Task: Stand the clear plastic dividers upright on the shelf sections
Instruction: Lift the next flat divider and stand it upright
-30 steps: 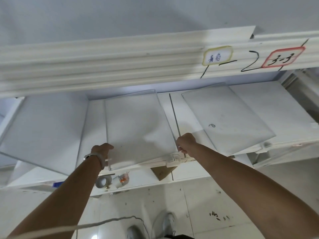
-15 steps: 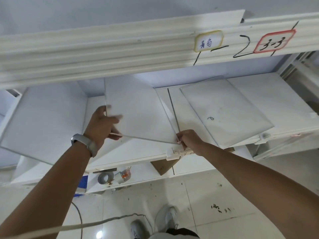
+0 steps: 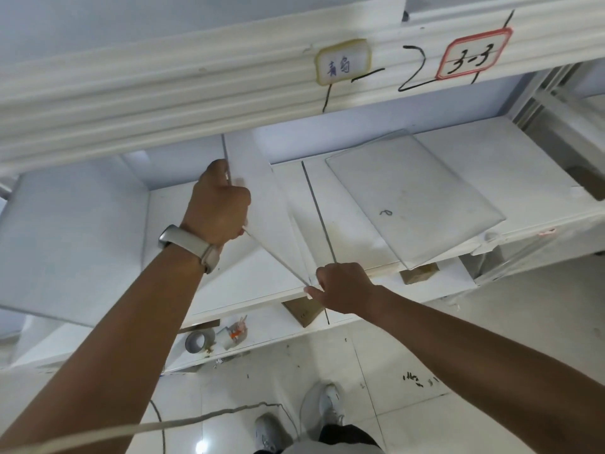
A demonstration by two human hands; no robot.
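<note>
A clear plastic divider (image 3: 262,198) stands tilted, close to upright, on the white shelf (image 3: 530,178). My left hand (image 3: 219,204) grips its front upper edge. My right hand (image 3: 340,286) pinches its lower front corner at the shelf's front lip. A second clear divider (image 3: 412,198) lies flat on the shelf to the right, with its near corner sticking out over the edge. A third divider (image 3: 65,244) lies flat on the left section and overhangs the front.
The upper shelf's front beam (image 3: 196,80) hangs low over the opening, with a yellow-edged label (image 3: 343,62) and a red-edged label (image 3: 473,57). On a lower shelf sit a grey tape roll (image 3: 196,342), a small bottle (image 3: 232,334) and cardboard pieces (image 3: 304,311). A cable (image 3: 196,421) crosses the tiled floor.
The divider has swung up from flat to nearly upright. My left hand rose with its edge; my right hand stayed at the front corner.
</note>
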